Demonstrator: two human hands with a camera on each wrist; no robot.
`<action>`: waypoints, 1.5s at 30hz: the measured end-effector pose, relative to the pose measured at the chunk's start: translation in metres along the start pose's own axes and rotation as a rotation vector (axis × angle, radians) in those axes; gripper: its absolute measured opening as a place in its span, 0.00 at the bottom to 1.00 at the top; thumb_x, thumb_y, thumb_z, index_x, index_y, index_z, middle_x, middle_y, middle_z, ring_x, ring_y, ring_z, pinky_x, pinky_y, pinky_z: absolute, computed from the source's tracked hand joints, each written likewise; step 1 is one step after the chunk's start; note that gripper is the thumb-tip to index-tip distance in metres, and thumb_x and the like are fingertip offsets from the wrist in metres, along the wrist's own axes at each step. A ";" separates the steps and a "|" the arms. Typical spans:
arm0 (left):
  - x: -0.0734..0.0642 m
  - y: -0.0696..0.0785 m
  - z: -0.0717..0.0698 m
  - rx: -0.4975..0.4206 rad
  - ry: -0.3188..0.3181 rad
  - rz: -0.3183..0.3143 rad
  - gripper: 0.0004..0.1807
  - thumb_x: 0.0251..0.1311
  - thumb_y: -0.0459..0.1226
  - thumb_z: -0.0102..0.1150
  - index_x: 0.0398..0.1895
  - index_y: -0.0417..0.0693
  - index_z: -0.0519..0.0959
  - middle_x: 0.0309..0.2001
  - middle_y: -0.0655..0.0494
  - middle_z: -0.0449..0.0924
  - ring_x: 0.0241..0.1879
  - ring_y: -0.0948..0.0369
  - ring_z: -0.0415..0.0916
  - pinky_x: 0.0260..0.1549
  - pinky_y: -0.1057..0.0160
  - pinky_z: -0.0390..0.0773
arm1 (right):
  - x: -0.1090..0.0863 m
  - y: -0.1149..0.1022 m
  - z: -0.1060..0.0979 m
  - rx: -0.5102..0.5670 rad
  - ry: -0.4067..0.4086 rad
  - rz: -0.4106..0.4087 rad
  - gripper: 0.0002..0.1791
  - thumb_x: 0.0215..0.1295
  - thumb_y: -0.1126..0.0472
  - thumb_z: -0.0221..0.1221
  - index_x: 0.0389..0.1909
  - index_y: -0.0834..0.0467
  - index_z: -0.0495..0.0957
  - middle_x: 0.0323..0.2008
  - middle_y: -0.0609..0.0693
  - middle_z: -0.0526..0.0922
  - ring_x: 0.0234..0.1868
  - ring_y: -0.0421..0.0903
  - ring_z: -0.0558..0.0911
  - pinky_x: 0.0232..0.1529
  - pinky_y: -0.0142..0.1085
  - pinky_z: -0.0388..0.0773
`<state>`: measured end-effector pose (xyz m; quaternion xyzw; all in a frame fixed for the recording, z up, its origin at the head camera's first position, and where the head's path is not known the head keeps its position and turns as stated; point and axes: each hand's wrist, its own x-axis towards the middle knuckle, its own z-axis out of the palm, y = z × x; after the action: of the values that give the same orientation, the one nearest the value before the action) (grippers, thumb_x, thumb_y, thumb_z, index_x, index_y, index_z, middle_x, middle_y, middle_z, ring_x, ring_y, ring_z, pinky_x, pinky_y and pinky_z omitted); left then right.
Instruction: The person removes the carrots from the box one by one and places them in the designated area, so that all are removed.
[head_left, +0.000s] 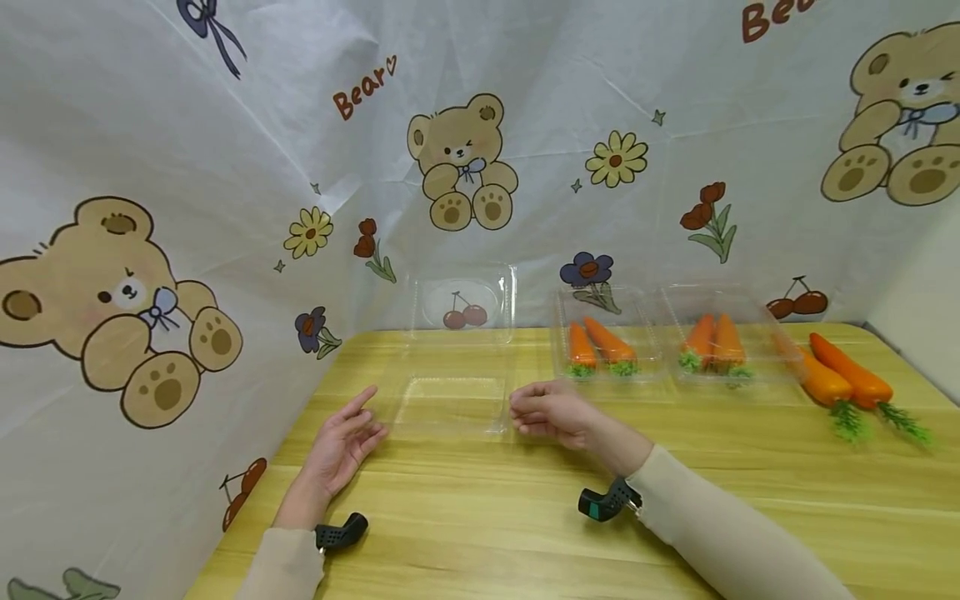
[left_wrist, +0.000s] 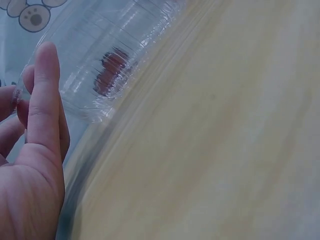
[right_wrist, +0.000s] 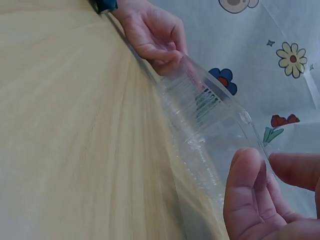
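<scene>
Crosswise, clear container [head_left: 450, 406], long axis left-right, lid [head_left: 463, 302] raised behind.

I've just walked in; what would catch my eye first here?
Probably the cartoon bears on the pale cloth behind and to the left of the table. Then the bright orange carrots: two in each of two clear boxes toward the back, and two loose carrots at the far right. Last, an empty, see-through box between a person's left hand and right hand.
</scene>
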<state>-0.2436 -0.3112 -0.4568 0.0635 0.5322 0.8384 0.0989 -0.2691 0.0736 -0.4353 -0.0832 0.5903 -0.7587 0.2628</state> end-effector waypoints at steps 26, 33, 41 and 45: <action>-0.024 0.007 -0.016 -0.016 -0.031 0.014 0.32 0.80 0.28 0.39 0.83 0.42 0.47 0.38 0.59 0.73 0.40 0.62 0.82 0.53 0.63 0.87 | 0.003 0.014 0.029 0.141 0.012 0.062 0.16 0.75 0.70 0.54 0.59 0.74 0.69 0.33 0.51 0.86 0.30 0.42 0.89 0.37 0.31 0.90; -0.033 0.010 -0.023 -0.030 -0.055 0.038 0.30 0.80 0.27 0.37 0.83 0.43 0.52 0.40 0.57 0.74 0.41 0.62 0.83 0.54 0.63 0.86 | 0.005 0.017 0.039 0.148 0.001 0.060 0.19 0.75 0.71 0.55 0.61 0.75 0.68 0.32 0.51 0.87 0.30 0.42 0.88 0.38 0.32 0.90; -0.046 0.013 -0.032 -0.033 -0.060 0.042 0.29 0.81 0.27 0.35 0.82 0.48 0.56 0.40 0.56 0.75 0.42 0.62 0.83 0.55 0.63 0.86 | 0.010 0.022 0.049 0.144 0.007 0.063 0.19 0.73 0.72 0.56 0.61 0.75 0.69 0.31 0.51 0.86 0.30 0.42 0.88 0.38 0.33 0.90; -0.050 0.015 -0.033 -0.048 -0.049 0.045 0.28 0.81 0.27 0.35 0.80 0.51 0.62 0.41 0.56 0.75 0.42 0.62 0.83 0.55 0.63 0.86 | 0.013 0.023 0.053 0.139 0.007 0.052 0.19 0.73 0.72 0.56 0.61 0.75 0.68 0.32 0.51 0.86 0.30 0.42 0.88 0.38 0.32 0.90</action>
<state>-0.2036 -0.3581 -0.4574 0.0935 0.5079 0.8511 0.0947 -0.2499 0.0179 -0.4443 -0.0468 0.5391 -0.7910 0.2857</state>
